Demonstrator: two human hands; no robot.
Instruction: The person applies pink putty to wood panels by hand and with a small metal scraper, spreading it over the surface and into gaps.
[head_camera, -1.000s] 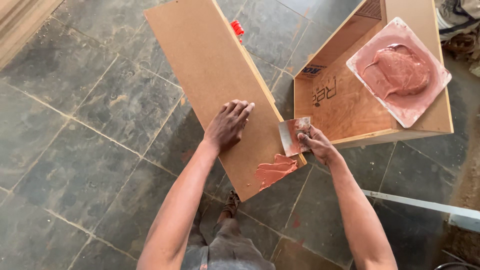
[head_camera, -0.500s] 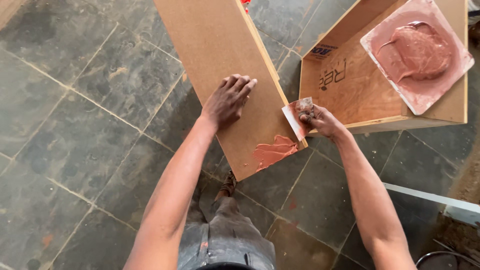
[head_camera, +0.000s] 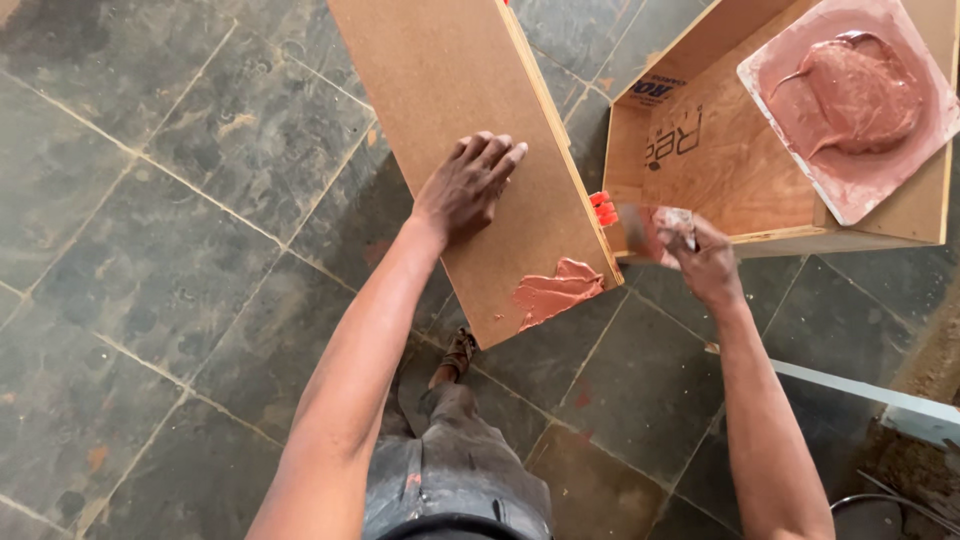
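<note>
Nearest, the person's grey trousers (head_camera: 455, 470) and one sandalled foot (head_camera: 458, 352) show above a floor of dark slate tiles (head_camera: 150, 280). A pale strip of board (head_camera: 860, 395) lies on the floor at the near right. Just beyond the foot, a smear of reddish-pink filler (head_camera: 555, 292) sits on the near right corner of a brown fibreboard panel (head_camera: 450, 90), which runs away toward the far left. The left hand (head_camera: 468, 185) lies flat on the panel's face, fingers together and pointing far-right, pressing down. Just right of the panel's edge, the right hand (head_camera: 700, 258) is closed around a putty knife (head_camera: 645, 228), its blade coated in filler and held beside the edge. Farther right stands an open wooden box (head_camera: 720, 170). A square slab (head_camera: 855, 195) heaped with filler rests across its far right side.
</note>
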